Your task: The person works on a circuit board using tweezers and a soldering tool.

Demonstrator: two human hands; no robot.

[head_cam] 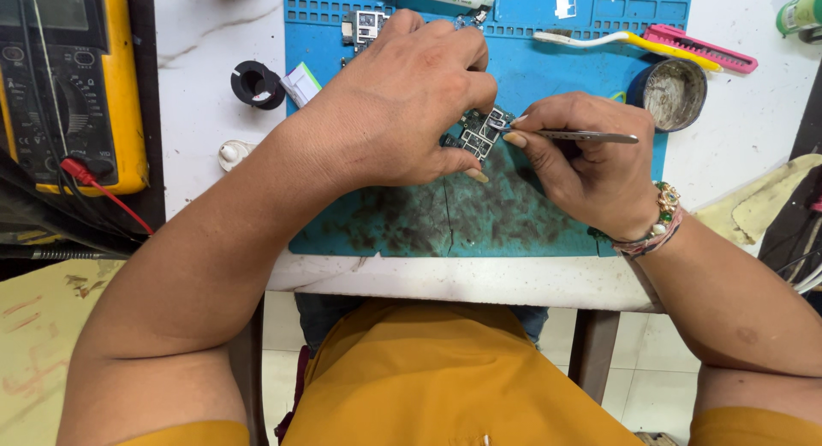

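Under both hands: blue work mat [548,78], its near part dark-stained
Left hand [407,99]: fingers closed on circuit board [476,131]; board pinned to mat between the two hands
Right hand [586,168]: pinching tweezers [591,137]; tips at board's metal shield
Progress: judged mid-way; shield not yet lifted off

A blue rubber work mat [548,78], stained dark toward its near edge, covers the white marble counter [205,78]. Left of the mat sit a black plastic ring [256,83] and a yellow multimeter [73,86]. On its right corner stands a round grimy tin [674,93], with a white-and-yellow toothbrush [625,41] behind it.
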